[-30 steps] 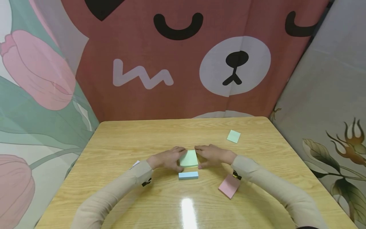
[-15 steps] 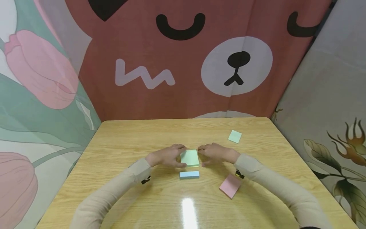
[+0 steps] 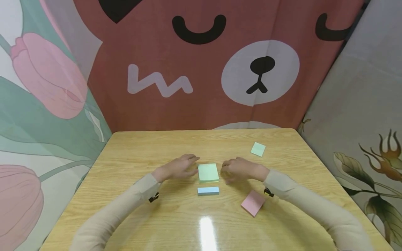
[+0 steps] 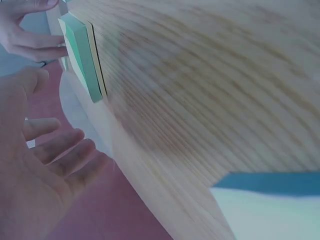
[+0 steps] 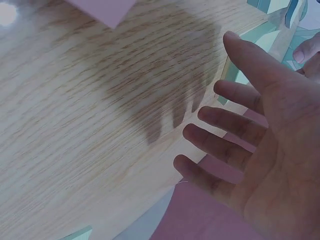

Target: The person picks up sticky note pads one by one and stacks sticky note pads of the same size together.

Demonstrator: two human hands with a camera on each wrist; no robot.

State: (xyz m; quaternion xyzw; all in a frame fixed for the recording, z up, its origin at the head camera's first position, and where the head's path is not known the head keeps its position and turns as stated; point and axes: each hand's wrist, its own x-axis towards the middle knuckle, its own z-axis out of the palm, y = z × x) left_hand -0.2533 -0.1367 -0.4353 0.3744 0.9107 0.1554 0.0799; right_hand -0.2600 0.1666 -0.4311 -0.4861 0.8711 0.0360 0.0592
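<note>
A pale green sticky-note pad [image 3: 208, 172] lies flat on the wooden table [image 3: 150, 146], between my two hands. My left hand [image 3: 185, 166] hovers just left of the pad with relaxed fingers and holds nothing; its open palm [image 4: 35, 175] shows in the left wrist view, apart from the pad's edge [image 4: 82, 55]. My right hand [image 3: 233, 170] sits just right of the pad, loosely curled and empty. In the right wrist view its fingers [image 5: 235, 130] are spread above the table.
A blue pad [image 3: 208, 190] lies just in front of the green one. A pink pad [image 3: 252, 203] lies at the front right under my right forearm. A single green note [image 3: 258, 149] lies at the back right. Printed cloth walls stand around the table.
Both hands have let go of the green pad and drawn a little outward, left hand to the left, right hand to the right. The pad stays where it was.
</note>
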